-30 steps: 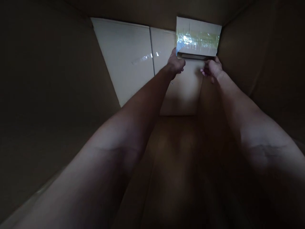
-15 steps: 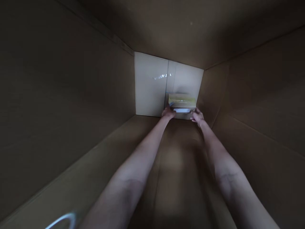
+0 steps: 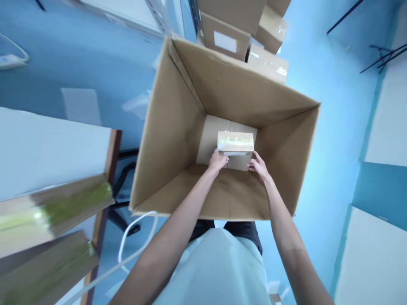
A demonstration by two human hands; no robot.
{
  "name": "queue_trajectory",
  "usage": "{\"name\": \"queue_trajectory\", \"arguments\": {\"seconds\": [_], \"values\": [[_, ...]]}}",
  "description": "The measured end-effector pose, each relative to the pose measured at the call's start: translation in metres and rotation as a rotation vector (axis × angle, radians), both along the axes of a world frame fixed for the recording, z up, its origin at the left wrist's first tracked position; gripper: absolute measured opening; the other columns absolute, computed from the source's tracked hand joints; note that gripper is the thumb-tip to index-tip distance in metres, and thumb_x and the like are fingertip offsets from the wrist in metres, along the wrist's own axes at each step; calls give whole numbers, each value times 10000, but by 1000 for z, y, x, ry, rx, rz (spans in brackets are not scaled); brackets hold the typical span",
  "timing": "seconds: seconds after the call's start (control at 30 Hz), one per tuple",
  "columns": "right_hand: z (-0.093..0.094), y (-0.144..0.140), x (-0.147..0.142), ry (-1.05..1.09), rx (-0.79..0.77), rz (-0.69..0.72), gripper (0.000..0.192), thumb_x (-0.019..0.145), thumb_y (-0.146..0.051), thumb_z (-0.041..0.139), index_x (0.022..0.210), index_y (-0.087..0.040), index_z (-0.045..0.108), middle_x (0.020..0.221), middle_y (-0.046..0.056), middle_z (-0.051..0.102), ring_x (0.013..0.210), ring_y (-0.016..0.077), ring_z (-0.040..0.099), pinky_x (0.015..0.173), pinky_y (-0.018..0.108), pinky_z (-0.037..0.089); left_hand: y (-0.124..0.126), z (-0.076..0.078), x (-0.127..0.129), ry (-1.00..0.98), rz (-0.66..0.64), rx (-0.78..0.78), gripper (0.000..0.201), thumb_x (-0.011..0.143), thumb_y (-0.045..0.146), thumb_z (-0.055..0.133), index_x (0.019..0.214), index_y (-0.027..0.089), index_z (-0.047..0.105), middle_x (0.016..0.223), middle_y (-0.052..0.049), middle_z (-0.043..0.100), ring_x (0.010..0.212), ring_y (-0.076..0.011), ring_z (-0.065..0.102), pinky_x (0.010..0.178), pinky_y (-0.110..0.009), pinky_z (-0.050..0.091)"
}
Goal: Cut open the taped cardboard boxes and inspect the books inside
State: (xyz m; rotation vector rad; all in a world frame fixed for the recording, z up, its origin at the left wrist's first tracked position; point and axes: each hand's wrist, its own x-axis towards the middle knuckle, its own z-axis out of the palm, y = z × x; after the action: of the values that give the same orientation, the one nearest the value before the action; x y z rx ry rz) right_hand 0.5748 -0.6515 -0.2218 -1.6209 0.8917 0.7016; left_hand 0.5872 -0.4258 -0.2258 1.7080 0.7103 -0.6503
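Two arms of yours reach down into the large open carton [image 3: 178, 140], which stands on the blue floor [image 3: 324, 127] right in front of your legs, its flaps up and its brown walls sloping down to a pale bottom. Behind its far rim sit several stacked cardboard boxes [image 3: 235, 29], one with a white label, touching or just beside the carton; which, you cannot tell. To your left, a pale table top [image 3: 47, 148] with a wooden edge, and nearer you two blurred long cartons [image 3: 54, 212] with greenish tape. A white cord [image 3: 136, 228] loops at the carton's near left corner. Deep inside, against the far part of the bottom, is the small taped box [image 3: 235, 142], tape across its top. Your left hand [image 3: 218, 161] grips its left end, fingers curled on it; your right hand [image 3: 259, 166] presses its right end, fingers spread along the side. Whether the box rests on the bottom or hangs just above it cannot be told.
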Motion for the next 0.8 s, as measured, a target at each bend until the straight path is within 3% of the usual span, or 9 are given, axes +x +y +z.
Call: {"name": "queue_trajectory", "arguments": {"seconds": [0.13, 0.27, 0.33, 0.4, 0.5, 0.67, 0.8], "values": [[101, -5, -26, -257, 149, 18, 917, 881, -260, 743, 1776, -312, 550, 945, -38, 748, 954, 183, 821, 805, 267, 651, 18, 124, -11, -124, -68, 106, 808, 949, 152, 653, 1744, 186, 513, 961, -33, 832, 992, -260, 819, 1012, -387, 618], [203, -6, -76, -457, 279, 48, 921, 875, -373, 812, 1763, -363, 567, 1123, 0, 757, 1016, 215, 817, 902, 354, 665, 43, 260, -67, -355, -104, 327, 760, 991, 249, 618, 1746, 221, 532, 995, -16, 808, 953, -263, 792, 1011, -376, 607], [239, -9, -94, -582, 275, 11, 786, 929, -475, 812, 1687, -330, 664, 1269, 57, 785, 1161, 251, 796, 993, 393, 654, 52, 312, -103, -471, -53, 459, 622, 1030, 289, 554, 1645, 264, 649, 1066, -39, 803, 1017, -279, 789, 1053, -390, 608], [261, -12, -102, -670, 280, -31, 677, 1018, -639, 707, 1610, -311, 737, 1499, 106, 766, 1396, 296, 719, 1150, 456, 609, 56, 345, -135, -575, 39, 561, 536, 1086, 347, 475, 1563, 276, 709, 1278, -85, 790, 1232, -306, 763, 1170, -422, 580], [269, -7, -101, -616, 373, 85, 724, 1064, -788, 576, 1577, -314, 767, 1691, 101, 690, 1551, 323, 629, 1298, 542, 519, 50, 355, -175, -545, 127, 533, 548, 1149, 496, 392, 1508, 257, 730, 1432, -127, 745, 1424, -335, 688, 1257, -474, 544], [262, 13, -113, -500, 447, 360, 714, 1012, -786, 706, 1491, -271, 830, 1617, 111, 752, 1500, 337, 677, 1309, 559, 519, 34, 327, -244, -353, 355, 512, 570, 1121, 599, 476, 1498, 252, 726, 1340, -137, 748, 1287, -357, 750, 1178, -503, 587], [265, 33, -135, -452, 510, 555, 726, 1003, -806, 732, 1477, -266, 838, 1614, 122, 756, 1551, 366, 660, 1292, 561, 540, 41, 312, -306, -337, 570, 556, 543, 1100, 584, 531, 1474, 253, 744, 1316, -126, 763, 1248, -339, 750, 1130, -459, 593]]}}
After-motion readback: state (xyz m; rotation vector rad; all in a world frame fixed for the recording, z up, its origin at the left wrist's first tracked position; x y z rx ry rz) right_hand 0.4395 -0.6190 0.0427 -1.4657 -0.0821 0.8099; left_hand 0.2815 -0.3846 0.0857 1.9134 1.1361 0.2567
